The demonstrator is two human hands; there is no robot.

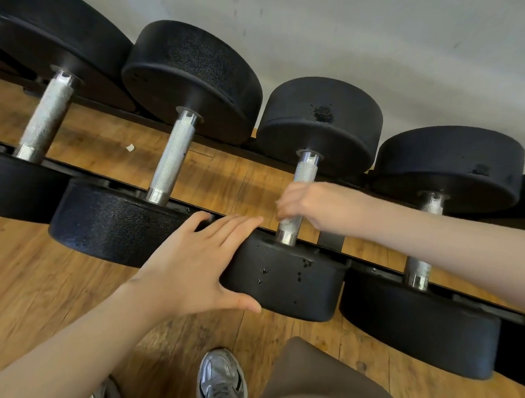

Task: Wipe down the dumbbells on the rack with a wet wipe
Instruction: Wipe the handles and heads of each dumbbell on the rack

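Wood floor (53, 279), centre frame: dumbbell (287, 276) steadied by flat, spread left hand (191, 265); handle (303, 176) gripped by right hand (309, 204), presumably through wipe, barely visible.

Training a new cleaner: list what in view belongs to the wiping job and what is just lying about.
Job:
dumbbells on the rack
right hand gripping a handle, something white under its fingers
left hand steadying the near head

Lying about:
white scrap on the floor
shoe

No legible text or numbers.
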